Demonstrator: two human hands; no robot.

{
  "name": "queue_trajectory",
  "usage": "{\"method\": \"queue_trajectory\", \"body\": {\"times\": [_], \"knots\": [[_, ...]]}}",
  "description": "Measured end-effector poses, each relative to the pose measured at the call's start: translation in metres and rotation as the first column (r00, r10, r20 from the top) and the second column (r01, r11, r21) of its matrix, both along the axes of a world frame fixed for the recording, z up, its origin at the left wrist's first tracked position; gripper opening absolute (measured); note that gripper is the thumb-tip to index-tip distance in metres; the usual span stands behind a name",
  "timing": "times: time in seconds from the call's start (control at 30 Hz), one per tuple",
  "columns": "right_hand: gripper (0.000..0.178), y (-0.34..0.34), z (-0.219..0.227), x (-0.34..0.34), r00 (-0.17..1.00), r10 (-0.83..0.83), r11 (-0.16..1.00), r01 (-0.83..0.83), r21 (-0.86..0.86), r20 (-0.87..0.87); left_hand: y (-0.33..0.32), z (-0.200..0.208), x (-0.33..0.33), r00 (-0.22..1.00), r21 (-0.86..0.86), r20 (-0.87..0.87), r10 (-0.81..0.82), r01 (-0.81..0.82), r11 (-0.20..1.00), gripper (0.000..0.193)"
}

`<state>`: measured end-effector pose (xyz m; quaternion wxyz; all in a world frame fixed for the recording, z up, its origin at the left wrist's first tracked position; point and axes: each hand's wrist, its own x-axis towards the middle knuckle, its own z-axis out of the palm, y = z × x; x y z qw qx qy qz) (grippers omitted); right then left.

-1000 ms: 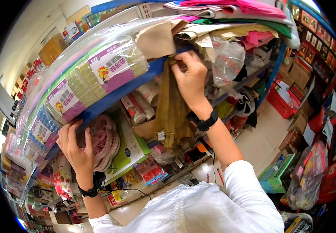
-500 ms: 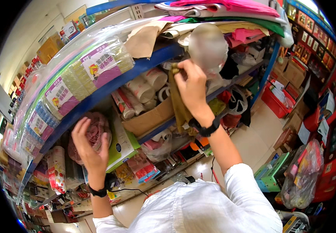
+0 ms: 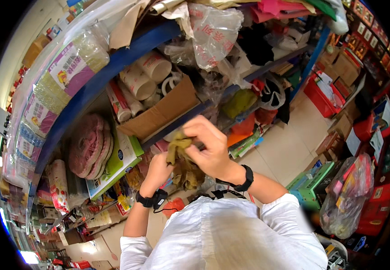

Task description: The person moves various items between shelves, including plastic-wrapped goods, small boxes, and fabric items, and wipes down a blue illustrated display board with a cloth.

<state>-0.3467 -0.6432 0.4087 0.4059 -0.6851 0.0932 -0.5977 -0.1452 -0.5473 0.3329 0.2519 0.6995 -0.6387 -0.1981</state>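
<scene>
A crumpled, limp olive-brown cloth [image 3: 189, 174] is bunched in front of my chest; it may be thin plastic, which I cannot tell. My left hand [image 3: 157, 173] is closed on its left edge. Curled over its top from the right, my right hand [image 3: 209, 150] pinches it between thumb and fingers. Just beyond both hands, a cardboard box [image 3: 161, 110] on the shelf holds white paper cups [image 3: 141, 83] and rolls. Left of that box lie stacked pink round ruffled items [image 3: 89, 148] beside a green and white box [image 3: 120, 166].
Packs of scouring pads [image 3: 71, 72] line the blue shelf edge [image 3: 87, 90] at upper left. A clear plastic bag [image 3: 215, 33] hangs from the upper shelf. On the right are a red bin [image 3: 323, 105], a green box [image 3: 314, 182] and a filled clear bag [image 3: 345, 198] near the tiled floor [image 3: 289, 150].
My right hand has drawn the olive-brown cloth away from the shelf, down toward my chest. My left hand has left the pink items and closed on the cloth. The view has shifted.
</scene>
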Motion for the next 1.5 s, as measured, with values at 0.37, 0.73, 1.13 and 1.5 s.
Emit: {"method": "queue_trajectory", "body": {"times": [0.37, 0.73, 1.13, 1.5], "knots": [[0.029, -0.002, -0.165, -0.057, 0.974, 0.128, 0.766, 0.024, 0.642, -0.188, 0.044, -0.035, -0.01, 0.928, 0.142, -0.37, 0.036, 0.018, 0.99, 0.042], [0.063, 0.06, -0.189, -0.027, 0.735, 0.419, 0.872, -0.163, 0.462, -0.532, 0.061, -0.074, -0.026, 0.65, 0.11, -0.76, 0.015, 0.106, 0.988, 0.042], [0.069, 0.095, -0.182, 0.02, 0.781, 0.385, 0.854, -0.1, 0.511, -0.491, 0.106, -0.089, -0.005, 0.115, -0.084, -0.989, -0.095, 0.103, 0.991, 0.062], [0.063, 0.1, -0.188, 0.053, 0.668, 0.505, 0.845, -0.253, 0.471, -0.547, 0.139, -0.138, 0.024, 0.326, 0.085, -0.93, 0.172, -0.264, 0.961, 0.03]]}}
